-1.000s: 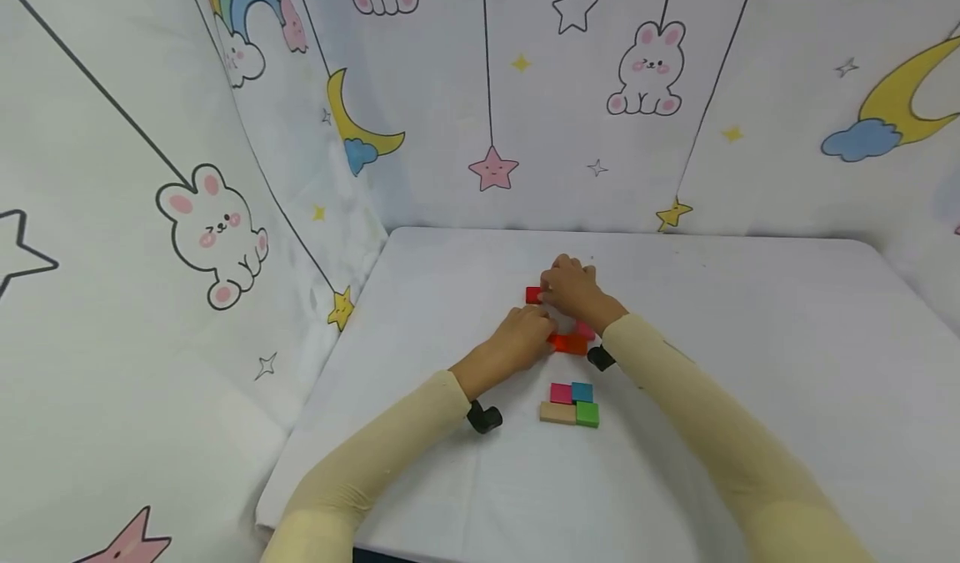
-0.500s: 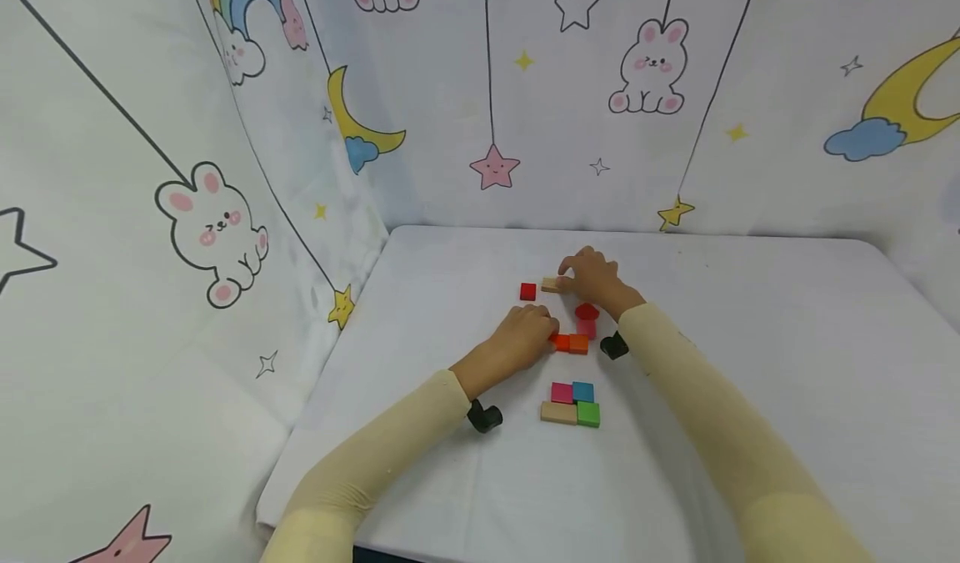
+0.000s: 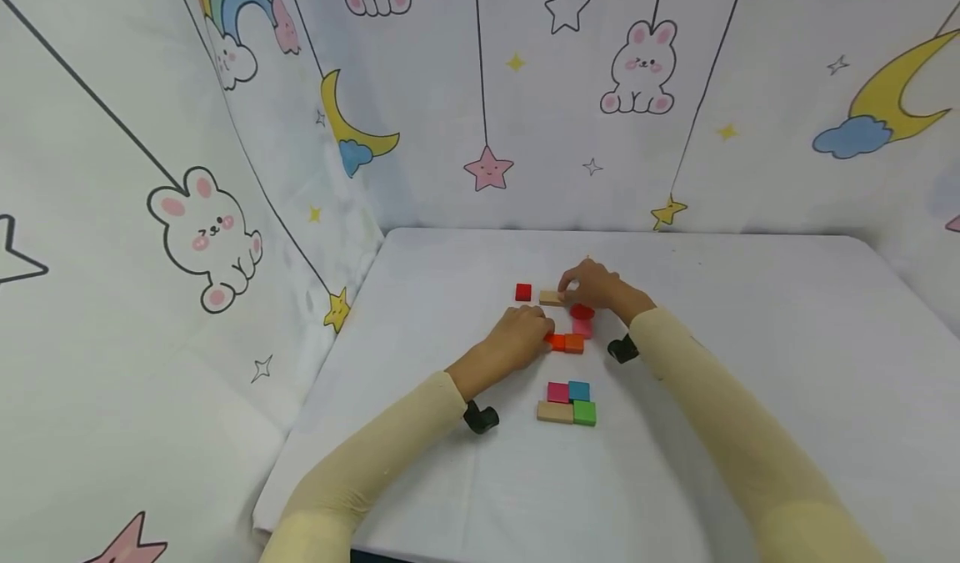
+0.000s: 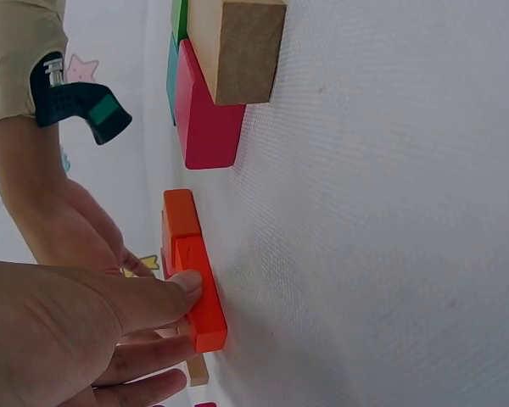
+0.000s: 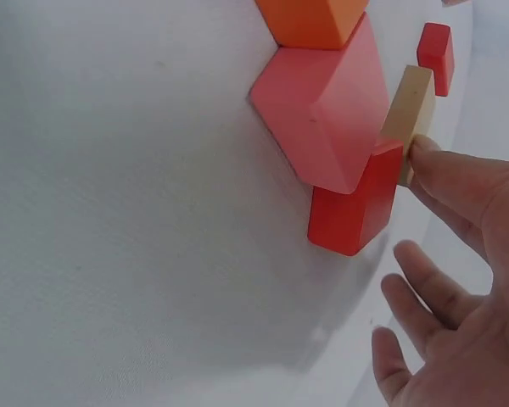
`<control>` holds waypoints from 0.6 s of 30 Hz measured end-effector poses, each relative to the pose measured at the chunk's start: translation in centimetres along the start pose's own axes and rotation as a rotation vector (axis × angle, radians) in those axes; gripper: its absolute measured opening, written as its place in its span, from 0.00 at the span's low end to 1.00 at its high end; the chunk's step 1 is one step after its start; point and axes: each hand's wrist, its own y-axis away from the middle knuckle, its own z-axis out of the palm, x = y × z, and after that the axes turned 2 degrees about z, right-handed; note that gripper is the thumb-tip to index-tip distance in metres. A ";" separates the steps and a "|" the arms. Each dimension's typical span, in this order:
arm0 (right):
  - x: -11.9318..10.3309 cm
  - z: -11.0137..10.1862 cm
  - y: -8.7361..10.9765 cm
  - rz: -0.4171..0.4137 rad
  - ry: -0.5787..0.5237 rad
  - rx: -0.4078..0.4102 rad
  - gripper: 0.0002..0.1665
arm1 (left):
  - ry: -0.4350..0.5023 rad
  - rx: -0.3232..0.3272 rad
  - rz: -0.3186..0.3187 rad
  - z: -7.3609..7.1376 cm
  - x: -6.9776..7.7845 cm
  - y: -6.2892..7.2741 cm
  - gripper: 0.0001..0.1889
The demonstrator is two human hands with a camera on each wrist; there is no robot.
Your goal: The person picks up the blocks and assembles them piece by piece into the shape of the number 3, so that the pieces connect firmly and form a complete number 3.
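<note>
My left hand (image 3: pixel 519 338) pinches an orange-red block (image 4: pixel 199 292) lying on the white table, the thumb on its near side. An orange block (image 3: pixel 573 344) sits end to end with it. Farther back, my right hand (image 3: pixel 596 285) holds a plain wooden block (image 5: pixel 410 114) between thumb and forefinger, the other fingers spread. Close in front of that wooden block lies a red block (image 5: pixel 356 203), touching a pink block (image 5: pixel 327 114) that meets the orange one. A small red cube (image 3: pixel 523 292) stands apart, left of the wooden block.
Nearer the person, a magenta block (image 3: pixel 558 392) and a blue block (image 3: pixel 579 391) sit against a wooden block (image 3: pixel 555 412) and a green block (image 3: pixel 584 413). White cloth covers the table (image 3: pixel 750 363). Patterned cloth walls (image 3: pixel 442 87) rise behind and at the left.
My right hand has shifted right from beside the small red cube, uncovering the blocks there. It has drawn the wooden block slightly toward the person. My left hand stays on the orange-red block.
</note>
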 end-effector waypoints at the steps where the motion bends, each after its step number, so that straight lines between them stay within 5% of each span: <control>1: 0.0 0.0 0.2 -0.008 0.003 -0.003 0.15 | 0.001 0.003 0.001 0.1 0.0 0.0 0.16; 18: 0.0 0.1 1.4 -0.064 -0.002 -0.005 0.12 | 0.004 0.016 0.007 0.2 -0.1 0.0 0.14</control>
